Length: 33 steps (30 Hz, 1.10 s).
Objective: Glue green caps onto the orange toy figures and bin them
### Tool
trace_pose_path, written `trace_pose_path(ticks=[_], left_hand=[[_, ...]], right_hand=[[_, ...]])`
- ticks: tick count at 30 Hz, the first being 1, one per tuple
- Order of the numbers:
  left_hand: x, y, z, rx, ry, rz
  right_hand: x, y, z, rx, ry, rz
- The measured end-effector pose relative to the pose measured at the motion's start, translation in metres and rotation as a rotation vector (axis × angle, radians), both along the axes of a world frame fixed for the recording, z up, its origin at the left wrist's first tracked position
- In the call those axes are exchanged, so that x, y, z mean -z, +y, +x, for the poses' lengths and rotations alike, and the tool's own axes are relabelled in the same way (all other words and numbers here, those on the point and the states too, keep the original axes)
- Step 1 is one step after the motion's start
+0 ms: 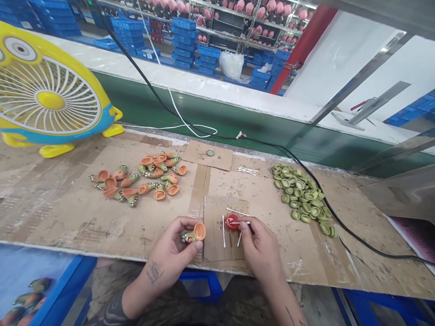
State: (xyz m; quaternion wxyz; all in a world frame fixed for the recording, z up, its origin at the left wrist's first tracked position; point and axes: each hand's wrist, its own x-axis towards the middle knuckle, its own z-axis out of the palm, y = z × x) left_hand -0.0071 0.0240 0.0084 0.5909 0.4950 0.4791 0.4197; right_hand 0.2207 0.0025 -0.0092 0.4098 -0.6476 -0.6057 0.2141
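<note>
My left hand (174, 249) is closed around a small orange-and-green toy part (194, 234), its orange cup end turned up. My right hand (259, 245) pinches a cotton swab (243, 223) whose tip rests in a small red cap (232, 221) on a cardboard patch (222, 239). More cotton swabs (223, 231) lie on the patch beside the cap. A heap of the same orange-and-green parts (145, 177) lies on the table to the left. To the right, a pile of green round pieces (304, 197) is spread out.
A yellow-and-blue desk fan (44, 97) stands at the far left. A black cable (347, 231) runs across the table to the right edge. A green conveyor (240, 116) runs behind the table. Blue crates (184, 43) and shelves stand beyond.
</note>
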Motion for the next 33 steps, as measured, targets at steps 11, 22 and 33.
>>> trace_pose_path(ticks=[11,22,33], left_hand=[[0.001,0.0,0.002,0.019,0.002,-0.003],[-0.008,-0.004,0.005,0.101,0.001,0.0],[-0.01,-0.006,0.007,0.115,-0.044,-0.014]], right_hand=[[-0.014,-0.007,0.004,0.019,0.026,0.081],[-0.026,-0.028,-0.023,-0.102,0.536,0.013],[-0.023,-0.025,-0.033,-0.158,0.532,-0.059]])
